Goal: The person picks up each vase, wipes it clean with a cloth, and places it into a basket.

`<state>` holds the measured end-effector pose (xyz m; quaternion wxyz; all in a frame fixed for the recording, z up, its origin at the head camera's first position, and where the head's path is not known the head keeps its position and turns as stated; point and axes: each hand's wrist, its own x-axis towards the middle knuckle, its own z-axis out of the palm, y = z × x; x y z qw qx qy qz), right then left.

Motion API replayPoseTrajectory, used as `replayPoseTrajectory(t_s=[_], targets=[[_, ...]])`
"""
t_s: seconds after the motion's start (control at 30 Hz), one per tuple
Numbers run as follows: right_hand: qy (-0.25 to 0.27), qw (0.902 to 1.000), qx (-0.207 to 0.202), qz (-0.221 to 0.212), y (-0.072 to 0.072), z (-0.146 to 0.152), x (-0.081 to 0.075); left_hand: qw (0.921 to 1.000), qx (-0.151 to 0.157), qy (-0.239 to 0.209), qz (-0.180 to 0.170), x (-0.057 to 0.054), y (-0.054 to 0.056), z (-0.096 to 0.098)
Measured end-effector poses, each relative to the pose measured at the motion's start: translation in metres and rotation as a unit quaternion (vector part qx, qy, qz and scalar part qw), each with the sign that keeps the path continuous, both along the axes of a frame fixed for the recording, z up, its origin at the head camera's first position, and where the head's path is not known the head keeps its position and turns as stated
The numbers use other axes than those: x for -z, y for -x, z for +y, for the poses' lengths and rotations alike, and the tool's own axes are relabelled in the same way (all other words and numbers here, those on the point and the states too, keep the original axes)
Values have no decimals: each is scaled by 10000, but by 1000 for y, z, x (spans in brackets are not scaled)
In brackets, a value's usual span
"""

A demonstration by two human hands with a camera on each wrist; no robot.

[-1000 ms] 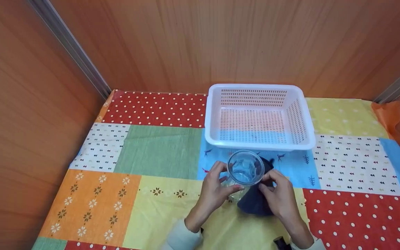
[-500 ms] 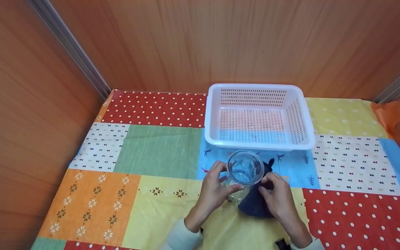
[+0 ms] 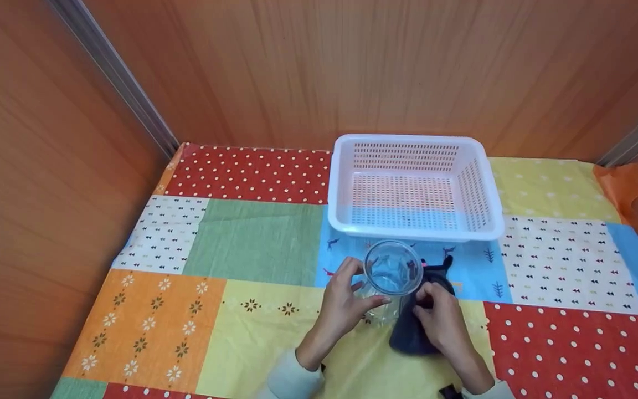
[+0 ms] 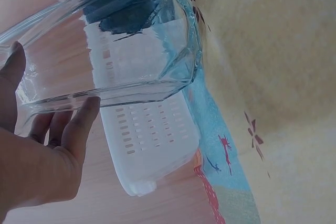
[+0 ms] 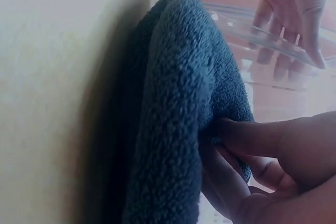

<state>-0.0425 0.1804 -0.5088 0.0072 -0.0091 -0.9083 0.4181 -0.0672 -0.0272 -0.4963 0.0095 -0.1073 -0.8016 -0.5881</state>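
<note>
In the head view my left hand grips a clear glass cup by its side, thumb near the front. The cup stands upright with its round mouth facing up. Thick, faceted walls of the glass cup show in the left wrist view. My right hand, just right of the cup, pinches a dark blue-grey cloth between thumb and fingers. In the right wrist view the fuzzy, folded cloth hangs down from the fingers of my right hand. Part of the cloth is hidden behind that hand.
A white perforated plastic basket stands directly behind the cup, with nothing in it. A patchwork tablecloth covers the table. Wooden panels enclose the back and sides. Something orange lies at the far right corner.
My right hand has drawn the cloth slightly right and toward me, away from the cup, and more of its far end shows. My left hand and the cup have stayed in place.
</note>
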Motion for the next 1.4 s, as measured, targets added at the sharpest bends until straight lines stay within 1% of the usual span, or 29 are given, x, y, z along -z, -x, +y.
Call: replayPoseTrajectory(t_s=[0.1,0.17,0.3,0.37,0.43,0.53,0.63,0.87,1.0,1.1,1.2,1.3,1.4], targets=[[205,9998,81,37,-3,-3,-11,10000,13,17,-11,0,0,0],[367,9992,103,151,-4,-5,-20,10000,10,19,-5,0,0,0],[609,9976,172,264,-3,-9,-37,10000,16,29,8,0,0,-1],[657,9974,210,201,-3,-10,-42,10000,34,35,11,0,0,-1],[637,9976,220,134,-2,-11,-43,10000,40,43,9,0,0,-1],[519,9984,163,133,-1,-10,-41,10000,30,66,14,0,0,-1],[316,9992,69,255,-1,-8,-35,10000,35,70,30,1,0,-1],[-110,9996,-101,253,0,-3,-8,9999,49,52,117,0,-1,0],[-262,9988,-278,308,3,-1,2,9999,8,100,88,-1,-1,0],[-344,9981,-348,369,4,0,5,9999,21,99,72,-2,0,0],[-346,9981,-326,383,4,1,7,9999,44,79,98,-1,0,0],[-231,9993,-175,238,3,0,7,9999,50,68,58,-1,0,0],[-81,10000,41,29,1,-1,2,10000,58,82,2,-1,-1,0]])
